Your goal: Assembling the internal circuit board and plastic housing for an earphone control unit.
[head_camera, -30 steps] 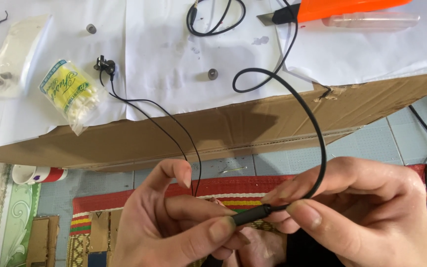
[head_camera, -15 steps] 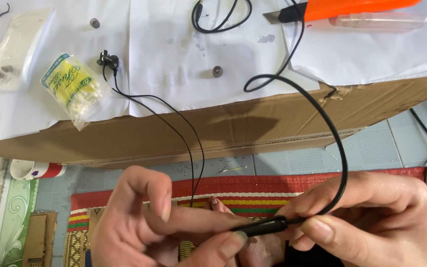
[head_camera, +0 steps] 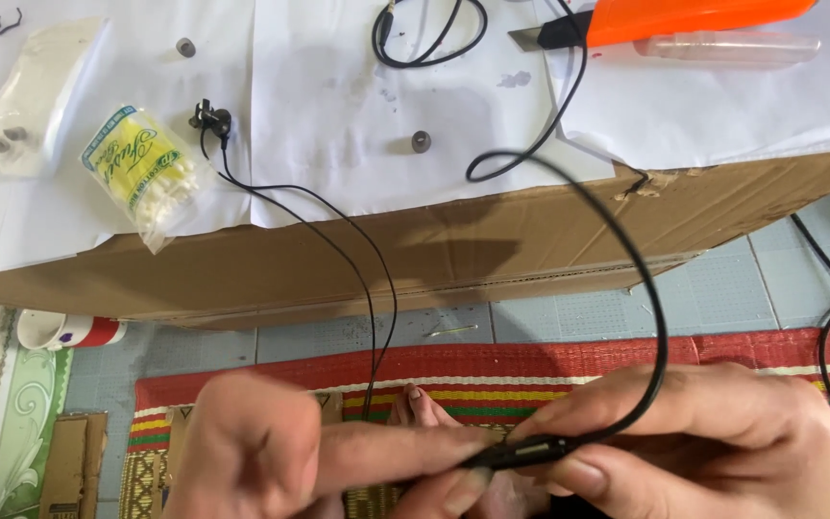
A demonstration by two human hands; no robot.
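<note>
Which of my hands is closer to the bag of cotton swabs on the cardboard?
Left. The left hand sits almost straight below the bag of cotton swabs; the right hand is far off to the other side, pinching the black cable piece.

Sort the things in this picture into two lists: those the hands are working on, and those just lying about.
In hand:
left hand
right hand
small black inline piece pinched between both hands
thick black cable
thin twin wires
black earbuds

Lying about:
bag of cotton swabs
orange-handled tool
clear bag
small grey cap
cup on the floor
</note>
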